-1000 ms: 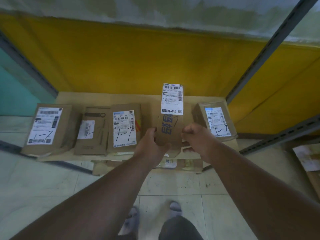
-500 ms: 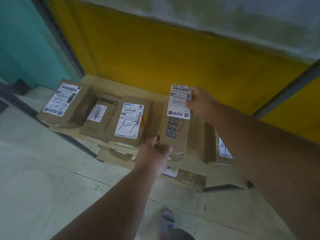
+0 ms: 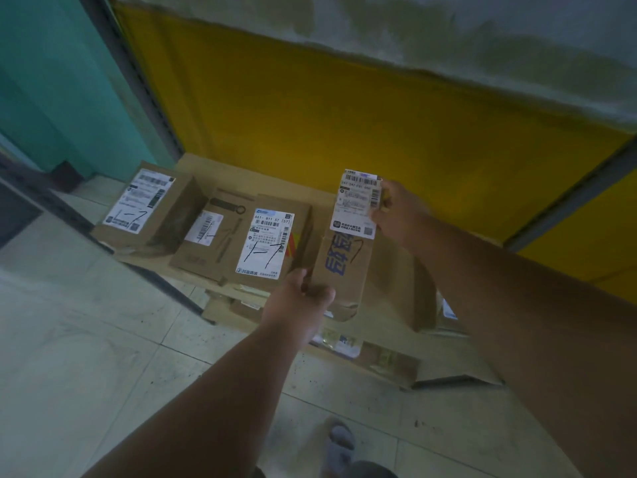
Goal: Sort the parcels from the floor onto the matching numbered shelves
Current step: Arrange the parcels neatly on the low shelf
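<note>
**Fourth parcel going onto the low shelf, row nearly filled**

Three cardboard parcels already lie flat along the low shelf (image 3: 193, 163): a box with a white label marked 1-7 (image 3: 144, 208) at the far left, a flatter carton (image 3: 210, 243) beside it, and another box marked 1-7 (image 3: 272, 243) touching that one; a further labelled box (image 3: 427, 298) sits to the right, mostly hidden by the forearm; the tall narrow parcel (image 3: 344, 267) is being stood in the gap between them, its shipping label facing up; the left hand (image 3: 300, 298) has fingers curled round its near bottom corner, and the right hand (image 3: 396, 215) pinches its far top edge by the label; it looks almost seated but not let go. More cartons lie under the shelf (image 3: 386, 357) on the tiled floor; whether they await sorting I cannot tell.
</note>
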